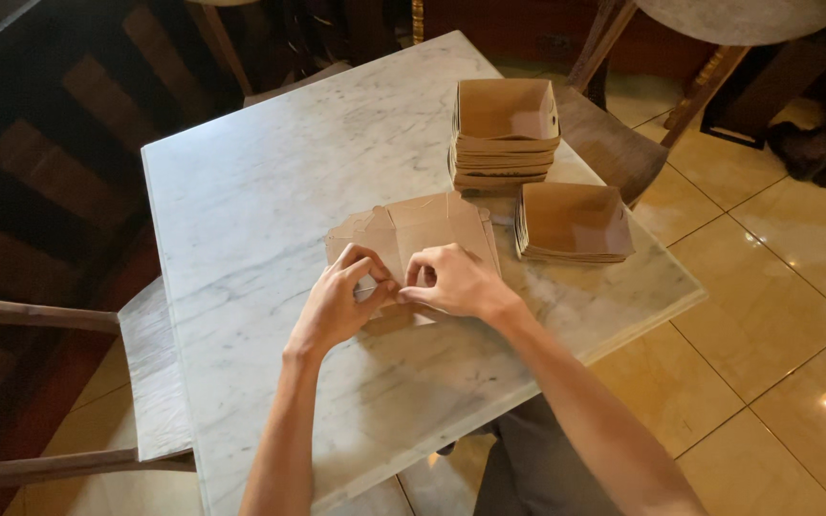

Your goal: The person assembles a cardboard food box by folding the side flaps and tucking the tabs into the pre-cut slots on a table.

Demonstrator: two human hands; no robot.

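Observation:
A stack of flat brown cardboard box blanks (427, 229) lies on the white marble table (270, 191). My left hand (341, 296) pinches the near edge of the top blank with thumb and fingers. My right hand (451, 280) meets it at the same spot, fingertips curled onto the blank's near flap. The flap itself is mostly hidden under my fingers.
A tall pile of folded brown trays (506, 134) stands at the table's far right, a lower pile (574, 223) beside it near the right edge. Wooden chairs (614, 143) surround the table; a bench seat (150, 373) is at the left. The tiled floor (767, 315) spreads right.

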